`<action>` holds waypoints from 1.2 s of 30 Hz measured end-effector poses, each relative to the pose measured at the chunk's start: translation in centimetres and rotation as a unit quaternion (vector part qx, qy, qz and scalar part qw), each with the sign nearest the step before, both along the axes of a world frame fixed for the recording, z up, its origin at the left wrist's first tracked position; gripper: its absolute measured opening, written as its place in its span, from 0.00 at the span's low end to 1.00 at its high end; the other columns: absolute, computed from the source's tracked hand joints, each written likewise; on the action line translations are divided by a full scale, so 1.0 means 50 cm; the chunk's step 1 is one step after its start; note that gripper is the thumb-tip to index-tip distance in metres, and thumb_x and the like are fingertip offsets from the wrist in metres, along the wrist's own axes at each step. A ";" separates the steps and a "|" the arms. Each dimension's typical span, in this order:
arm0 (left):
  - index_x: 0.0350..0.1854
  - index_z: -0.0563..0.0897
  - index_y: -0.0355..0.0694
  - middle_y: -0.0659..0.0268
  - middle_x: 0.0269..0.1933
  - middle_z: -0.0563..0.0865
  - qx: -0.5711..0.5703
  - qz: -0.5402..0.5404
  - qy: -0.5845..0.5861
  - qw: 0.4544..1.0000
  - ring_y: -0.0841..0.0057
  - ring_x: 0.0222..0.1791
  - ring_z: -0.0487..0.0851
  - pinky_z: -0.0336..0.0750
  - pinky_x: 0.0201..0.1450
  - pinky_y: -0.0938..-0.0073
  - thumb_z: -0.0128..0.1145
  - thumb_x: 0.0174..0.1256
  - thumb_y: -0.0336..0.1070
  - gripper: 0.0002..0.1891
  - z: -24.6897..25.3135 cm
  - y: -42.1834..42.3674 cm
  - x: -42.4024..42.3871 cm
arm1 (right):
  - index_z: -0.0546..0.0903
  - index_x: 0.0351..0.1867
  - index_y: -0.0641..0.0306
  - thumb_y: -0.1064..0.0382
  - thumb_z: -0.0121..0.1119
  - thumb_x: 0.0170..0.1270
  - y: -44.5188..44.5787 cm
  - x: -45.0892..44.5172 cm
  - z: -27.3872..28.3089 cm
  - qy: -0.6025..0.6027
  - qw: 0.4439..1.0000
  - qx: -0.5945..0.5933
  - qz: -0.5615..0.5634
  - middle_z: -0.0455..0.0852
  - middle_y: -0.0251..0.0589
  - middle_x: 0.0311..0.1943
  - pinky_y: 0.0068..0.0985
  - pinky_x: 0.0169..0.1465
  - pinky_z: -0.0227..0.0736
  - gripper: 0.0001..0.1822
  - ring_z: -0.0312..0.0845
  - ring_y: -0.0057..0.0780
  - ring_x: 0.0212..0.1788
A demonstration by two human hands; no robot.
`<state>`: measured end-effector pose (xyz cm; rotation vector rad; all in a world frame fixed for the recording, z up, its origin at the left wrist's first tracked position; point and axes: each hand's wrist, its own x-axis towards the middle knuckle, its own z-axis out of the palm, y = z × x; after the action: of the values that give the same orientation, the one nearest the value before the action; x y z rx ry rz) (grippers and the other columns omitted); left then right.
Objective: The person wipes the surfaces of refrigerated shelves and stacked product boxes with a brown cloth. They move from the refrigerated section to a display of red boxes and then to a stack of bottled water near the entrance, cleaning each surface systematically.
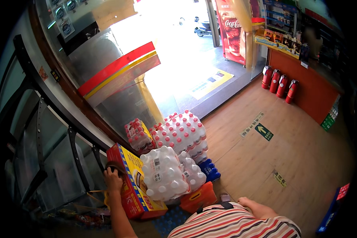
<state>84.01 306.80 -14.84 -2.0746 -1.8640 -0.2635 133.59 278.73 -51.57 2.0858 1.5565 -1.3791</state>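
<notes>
My left hand (pixel 114 178) is at the left, its fingers curled over a dark brown object (pixel 116 167) whose kind I cannot make out. That object lies against the side of a large red and yellow carton (pixel 135 181), which bears writing. Beside the carton, a shrink-wrapped pack of white-capped bottles (pixel 163 174) stands close, with a smaller white-capped pack (pixel 192 169) to its right. Near my waist, part of my right hand (pixel 244 201) shows beside my striped shirt; its fingers are not clear.
Behind are stacked packs of red-capped bottles (pixel 180 131), with a blue pack (pixel 209 169) and an orange bag (pixel 199 197) nearer. Black shelf brackets (pixel 74 142) rise at left. Several fire extinguishers (pixel 281 84) stand against the counter (pixel 303 89). A doorway step (pixel 220 102) lies ahead.
</notes>
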 end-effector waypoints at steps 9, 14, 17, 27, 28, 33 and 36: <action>0.35 0.80 0.34 0.50 0.49 0.72 -0.041 -0.017 -0.031 0.999 0.54 0.49 0.69 0.66 0.53 0.58 0.60 0.39 0.29 0.16 0.033 -0.168 0.060 | 0.81 0.37 0.61 0.53 0.53 0.50 0.048 -0.006 -0.006 0.017 0.999 0.001 0.041 0.80 0.52 0.40 0.34 0.47 0.71 0.17 0.76 0.46 0.45; 0.29 0.80 0.34 0.53 0.43 0.74 -0.026 -0.028 -0.025 0.999 0.56 0.45 0.70 0.67 0.48 0.57 0.61 0.37 0.32 0.13 0.045 -0.228 0.089 | 0.81 0.39 0.60 0.54 0.52 0.50 0.065 -0.006 0.061 0.022 0.999 -0.020 0.041 0.80 0.52 0.41 0.35 0.48 0.70 0.17 0.75 0.45 0.47; 0.26 0.80 0.34 0.54 0.37 0.73 -0.013 -0.046 -0.043 0.998 0.56 0.40 0.71 0.68 0.43 0.58 0.60 0.37 0.33 0.11 0.049 -0.239 0.116 | 0.81 0.40 0.59 0.54 0.52 0.50 0.068 -0.001 0.073 0.015 0.998 -0.033 0.041 0.80 0.51 0.41 0.34 0.49 0.70 0.17 0.75 0.45 0.47; 0.35 0.81 0.35 0.56 0.33 0.77 -0.115 -0.165 -0.407 0.891 0.61 0.34 0.77 0.71 0.35 0.68 0.62 0.42 0.30 0.14 0.089 -0.241 0.242 | 0.82 0.39 0.57 0.52 0.56 0.48 0.046 0.001 0.003 0.010 1.000 -0.015 -0.021 0.80 0.50 0.41 0.34 0.49 0.70 0.18 0.75 0.45 0.46; 0.34 0.81 0.35 0.57 0.32 0.77 -0.107 -0.189 -0.424 0.879 0.63 0.32 0.78 0.71 0.35 0.70 0.61 0.42 0.28 0.13 0.083 -0.233 0.253 | 0.82 0.39 0.57 0.52 0.56 0.48 0.042 0.001 0.007 0.014 0.999 -0.018 -0.023 0.80 0.50 0.41 0.34 0.49 0.70 0.18 0.75 0.44 0.46; 0.35 0.80 0.36 0.55 0.36 0.76 0.017 -0.189 -0.454 0.870 0.62 0.37 0.76 0.70 0.39 0.69 0.61 0.43 0.28 0.12 0.044 -0.181 0.311 | 0.82 0.39 0.56 0.51 0.56 0.48 0.013 0.010 0.014 0.012 0.999 -0.028 -0.023 0.80 0.49 0.42 0.33 0.50 0.70 0.19 0.75 0.43 0.47; 0.37 0.80 0.38 0.54 0.41 0.74 0.098 -0.164 -0.415 0.890 0.58 0.43 0.72 0.67 0.45 0.63 0.60 0.44 0.30 0.14 0.019 -0.151 0.342 | 0.81 0.41 0.56 0.50 0.56 0.49 -0.009 0.025 -0.042 -0.001 0.999 -0.033 -0.017 0.80 0.48 0.43 0.32 0.51 0.69 0.19 0.75 0.43 0.48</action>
<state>101.09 299.23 -13.91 -2.3014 -1.7215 -1.5654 134.82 278.26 -53.67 2.0842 1.4609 -1.4196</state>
